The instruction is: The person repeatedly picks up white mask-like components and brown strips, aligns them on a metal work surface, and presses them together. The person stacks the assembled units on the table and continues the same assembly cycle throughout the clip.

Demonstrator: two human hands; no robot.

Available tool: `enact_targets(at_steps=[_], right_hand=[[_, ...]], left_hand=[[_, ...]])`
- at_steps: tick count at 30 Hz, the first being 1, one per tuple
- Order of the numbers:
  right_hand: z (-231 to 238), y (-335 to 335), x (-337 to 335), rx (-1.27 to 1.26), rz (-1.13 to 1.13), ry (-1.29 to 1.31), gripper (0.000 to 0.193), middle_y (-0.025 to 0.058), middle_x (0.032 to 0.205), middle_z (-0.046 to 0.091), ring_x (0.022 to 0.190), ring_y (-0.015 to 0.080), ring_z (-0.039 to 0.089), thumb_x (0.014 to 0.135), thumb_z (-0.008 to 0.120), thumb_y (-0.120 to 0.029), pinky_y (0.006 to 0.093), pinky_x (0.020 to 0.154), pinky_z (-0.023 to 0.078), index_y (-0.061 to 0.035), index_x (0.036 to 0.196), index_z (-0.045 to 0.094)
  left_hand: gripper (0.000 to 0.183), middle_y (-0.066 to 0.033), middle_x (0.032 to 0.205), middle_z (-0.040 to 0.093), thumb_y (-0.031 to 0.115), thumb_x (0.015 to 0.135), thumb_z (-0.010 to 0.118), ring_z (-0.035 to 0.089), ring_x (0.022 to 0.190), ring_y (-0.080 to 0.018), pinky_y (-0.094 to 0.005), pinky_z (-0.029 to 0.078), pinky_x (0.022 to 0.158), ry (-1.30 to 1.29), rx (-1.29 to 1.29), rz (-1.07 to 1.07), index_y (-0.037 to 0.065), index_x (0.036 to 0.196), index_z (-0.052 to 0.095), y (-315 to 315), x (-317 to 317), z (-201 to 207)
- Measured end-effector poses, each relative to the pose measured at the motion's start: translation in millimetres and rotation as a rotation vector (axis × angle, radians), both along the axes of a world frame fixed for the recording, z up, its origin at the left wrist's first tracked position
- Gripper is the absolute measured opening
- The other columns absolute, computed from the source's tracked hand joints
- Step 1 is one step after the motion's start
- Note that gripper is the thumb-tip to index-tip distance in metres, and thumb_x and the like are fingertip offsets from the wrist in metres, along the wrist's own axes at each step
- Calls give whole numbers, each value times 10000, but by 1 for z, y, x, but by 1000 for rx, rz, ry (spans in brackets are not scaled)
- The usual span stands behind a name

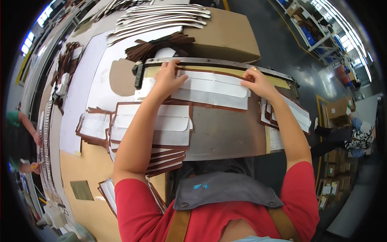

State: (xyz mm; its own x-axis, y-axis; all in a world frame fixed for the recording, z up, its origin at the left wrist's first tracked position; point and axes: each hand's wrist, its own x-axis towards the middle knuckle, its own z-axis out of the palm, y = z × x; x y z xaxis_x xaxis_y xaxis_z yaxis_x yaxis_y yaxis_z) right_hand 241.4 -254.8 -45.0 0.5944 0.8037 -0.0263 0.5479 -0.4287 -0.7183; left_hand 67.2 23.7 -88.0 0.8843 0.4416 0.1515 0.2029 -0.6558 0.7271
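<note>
A long brown leather panel (213, 85) with white backing lies across a flat metal plate (225, 133), its far edge along a metal bar (201, 61). At the panel's left end is my left hand (168, 80), thumb over the white face and fingers curled at the far edge by the bar. My right hand (260, 84) pinches the far right corner between thumb and bent fingers. Left of the plate, under my left forearm, sits a stack of similar white-backed panels (169, 125). More such panels (296, 113) lie near my right forearm.
A cardboard box (225, 34) stands beyond the bar, with white-and-brown strips (161, 18) beside and over it. A bundle of brown strips (161, 44) lies before the box. At far left, another person's hands (37, 139) work along a table. Another person (354, 135) is at right near cartons.
</note>
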Motion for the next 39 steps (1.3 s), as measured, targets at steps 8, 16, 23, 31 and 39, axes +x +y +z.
enact_targets(at_steps=[8,16,23,31,39], right_hand=[[26,-6,-2,118,-87,240,156,-33,772,488,743,57,446,817,663,-131,213,677,372,-52,820,529],[39,83,-48,326,185,-212,268,96,904,606,816,180,573,856,625,-205,292,746,458,-17,1046,611],[50,122,-75,395,204,-127,137,72,794,580,692,140,525,849,605,-124,272,634,428,8,884,588],[60,80,-46,545,-104,-102,100,30,855,606,768,114,572,884,576,-109,257,699,455,-41,957,587],[28,54,-76,891,-420,747,261,102,1110,542,973,211,579,945,476,-144,381,803,535,-3,1162,442]], left_hand=[[314,-90,865,617,149,799,644,579,797,-165,-285,471,715,-156,-511,-17,-21,1054,577,-3,-3,17],[157,19,706,455,142,845,634,408,674,-82,-239,367,615,-359,-461,-174,12,867,547,-21,-4,34],[153,12,808,526,154,883,612,479,775,-72,-229,396,747,-493,-463,-184,19,891,540,-25,-9,49],[332,-137,1106,540,189,832,646,494,1034,-277,-371,364,880,-819,171,116,30,1091,512,-23,-9,60],[352,-123,1179,505,151,835,610,452,1119,-297,-428,300,957,-669,551,130,58,1156,498,-38,-24,73]])
